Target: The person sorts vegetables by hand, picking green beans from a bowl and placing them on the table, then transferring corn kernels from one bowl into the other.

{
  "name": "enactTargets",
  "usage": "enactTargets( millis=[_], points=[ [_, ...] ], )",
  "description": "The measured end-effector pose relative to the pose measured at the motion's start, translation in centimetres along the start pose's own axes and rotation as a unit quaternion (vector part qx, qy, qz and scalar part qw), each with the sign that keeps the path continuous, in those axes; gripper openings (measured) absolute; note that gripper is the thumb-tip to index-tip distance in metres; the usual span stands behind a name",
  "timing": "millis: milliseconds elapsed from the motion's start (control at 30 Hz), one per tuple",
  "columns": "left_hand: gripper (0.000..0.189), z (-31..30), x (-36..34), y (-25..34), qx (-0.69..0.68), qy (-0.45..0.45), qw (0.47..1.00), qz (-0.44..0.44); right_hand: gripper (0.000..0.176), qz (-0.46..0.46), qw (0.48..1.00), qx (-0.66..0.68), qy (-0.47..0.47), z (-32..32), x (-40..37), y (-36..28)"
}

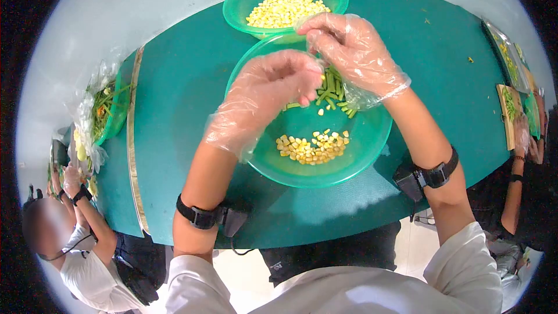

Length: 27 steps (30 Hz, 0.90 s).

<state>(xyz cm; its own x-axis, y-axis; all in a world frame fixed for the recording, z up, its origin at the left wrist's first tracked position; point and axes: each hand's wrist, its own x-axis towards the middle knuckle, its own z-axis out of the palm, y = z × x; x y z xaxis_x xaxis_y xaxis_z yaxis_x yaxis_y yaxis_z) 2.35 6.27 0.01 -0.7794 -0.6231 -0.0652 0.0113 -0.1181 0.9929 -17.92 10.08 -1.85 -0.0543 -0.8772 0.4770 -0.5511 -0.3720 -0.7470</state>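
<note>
Both my hands wear thin clear plastic gloves above a large green bowl (372, 160). My left hand (273, 81) is closed in a pinch, with a small yellow corn kernel (322, 77) at its fingertips. Close by on the right, my right hand (354, 52) is curled with thumb and forefinger together; whatever they may hold is hidden. Inside the bowl, cut green bean pieces (330, 84) lie on the far side, partly covered by my hands. Loose corn kernels (311, 148) are gathered on the near side.
Behind stands a second green bowl (232, 9) with many corn kernels (285, 10). At left, a green basket (121, 107) holds greens beside plastic bags, near a co-worker's gloved hand (72, 180). Another co-worker's hand (521, 131) is by a cutting board (507, 113) at right.
</note>
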Motion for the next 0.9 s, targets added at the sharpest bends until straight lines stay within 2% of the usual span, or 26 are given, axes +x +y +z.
enactTargets(
  millis=[33, 133, 233, 333, 433, 567, 667, 733, 900],
  points=[
    [0.011, 0.0, 0.1, 0.2, -0.018, 0.027, 0.999, -0.012, 0.021, -0.014, 1.000, 0.006, 0.006, 0.1, 0.1, 0.0],
    [0.015, -0.6, 0.6, 0.1, -0.072, 0.095, 0.993, -0.005, 0.020, 0.090, 0.988, 0.114, -0.047, -0.7, -0.1, -1.3],
    [0.018, -0.7, 0.7, 0.2, -0.093, 0.129, 0.987, 0.000, 0.017, 0.020, 0.983, 0.173, -0.062, -0.6, -0.4, -1.3],
    [0.020, -0.3, 0.7, 0.2, -0.081, 0.131, 0.988, -0.010, 0.018, -0.018, 0.993, 0.082, -0.083, -0.3, -0.3, -1.4],
    [0.022, -0.4, 0.8, 0.0, -0.064, 0.121, 0.991, -0.010, 0.018, 0.012, 0.988, 0.121, -0.090, -0.1, -0.2, -0.8],
    [0.024, -0.5, 0.8, -0.2, -0.067, 0.120, 0.991, -0.004, 0.016, 0.007, 0.989, 0.137, -0.056, 0.2, -0.2, -0.1],
    [0.030, -0.3, 1.1, 0.2, -0.122, 0.158, 0.979, -0.036, 0.014, 0.037, 0.995, 0.089, -0.036, -0.1, -0.1, 0.1],
    [0.033, -0.7, 1.3, -0.1, -0.180, 0.152, 0.971, -0.045, 0.013, 0.072, 0.995, 0.059, -0.034, -0.6, 0.0, 0.0],
    [0.038, -0.9, 1.5, -0.7, -0.236, 0.159, 0.958, -0.038, 0.012, 0.067, 0.995, 0.044, -0.064, -0.3, -0.4, 0.5]
  ],
)
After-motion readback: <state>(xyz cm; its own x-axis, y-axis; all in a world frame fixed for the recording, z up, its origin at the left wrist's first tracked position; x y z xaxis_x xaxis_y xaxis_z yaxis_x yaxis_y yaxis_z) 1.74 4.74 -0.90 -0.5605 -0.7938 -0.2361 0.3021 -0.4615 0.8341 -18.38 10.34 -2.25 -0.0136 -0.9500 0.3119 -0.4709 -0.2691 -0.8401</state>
